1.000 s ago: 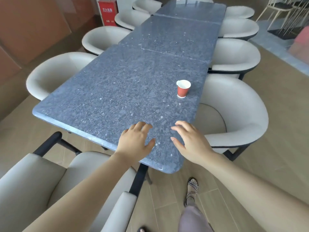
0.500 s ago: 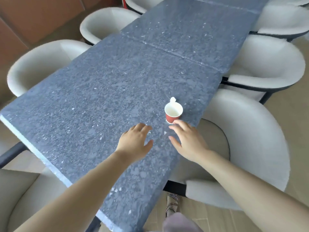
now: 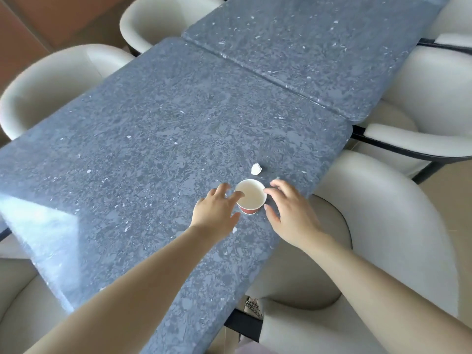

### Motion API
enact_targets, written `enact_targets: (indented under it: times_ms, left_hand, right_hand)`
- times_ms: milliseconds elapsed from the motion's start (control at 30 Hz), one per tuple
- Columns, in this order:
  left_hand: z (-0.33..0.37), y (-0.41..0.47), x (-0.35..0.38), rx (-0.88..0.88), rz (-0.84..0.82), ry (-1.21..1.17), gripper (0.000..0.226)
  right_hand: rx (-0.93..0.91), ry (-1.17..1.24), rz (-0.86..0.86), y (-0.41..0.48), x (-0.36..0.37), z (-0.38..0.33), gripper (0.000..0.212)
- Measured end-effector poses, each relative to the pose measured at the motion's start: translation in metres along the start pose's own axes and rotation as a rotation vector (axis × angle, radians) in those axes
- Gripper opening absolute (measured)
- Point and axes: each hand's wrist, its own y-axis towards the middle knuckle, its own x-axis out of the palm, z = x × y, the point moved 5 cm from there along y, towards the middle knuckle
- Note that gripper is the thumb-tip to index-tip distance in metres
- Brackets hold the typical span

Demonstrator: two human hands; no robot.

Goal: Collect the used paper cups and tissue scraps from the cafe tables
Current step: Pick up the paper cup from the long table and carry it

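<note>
The red paper cup (image 3: 250, 199) stands upright near the bench's (image 3: 153, 149) right edge, with a crumpled tissue scrap (image 3: 256, 169) just beyond it. The left hand (image 3: 217, 212) and right hand (image 3: 291, 213) flank the cup, fingers spread, gripping nothing.

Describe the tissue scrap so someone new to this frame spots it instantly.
Start at the long grey speckled table, near its right edge. A red paper cup stands there; just beyond it, not touching, lies the tissue scrap. It is the only crumpled white lump, bigger than the table's flat pale flecks.
</note>
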Motion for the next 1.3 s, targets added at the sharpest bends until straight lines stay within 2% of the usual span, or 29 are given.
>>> enact_targets:
  times_ms: [200,567,767,933,1000,1200,1300]
  left_hand:
    - [-0.010,0.021,0.000,-0.067,0.018,-0.020,0.025]
    - [-0.046,0.014,-0.013,-0.172,0.095,-0.061,0.025]
    - [-0.065,-0.003,-0.014,-0.204,0.086,-0.054,0.023]
    - [-0.079,-0.018,-0.010,-0.206,0.080,-0.059,0.023]
    - [-0.080,-0.022,-0.010,-0.193,0.078,-0.065,0.024]
    - [-0.082,-0.039,-0.011,-0.116,0.082,-0.070,0.024]
    - [-0.080,-0.051,-0.013,-0.048,0.079,-0.069,0.025]
  right_hand:
    - [-0.022,0.000,-0.024,0.029,0.003,0.018,0.038]
    - [-0.112,-0.105,-0.115,0.100,0.043,0.032,0.040]
    - [-0.037,-0.167,-0.234,0.122,0.072,0.041,0.044]
    - [-0.005,-0.096,-0.250,0.111,0.084,0.030,0.034]
    - [-0.005,-0.018,-0.220,0.103,0.078,0.017,0.027]
    - [-0.093,0.264,0.086,0.066,0.029,-0.054,0.025]
    - [-0.128,0.322,0.115,0.033,0.017,-0.090,0.025]
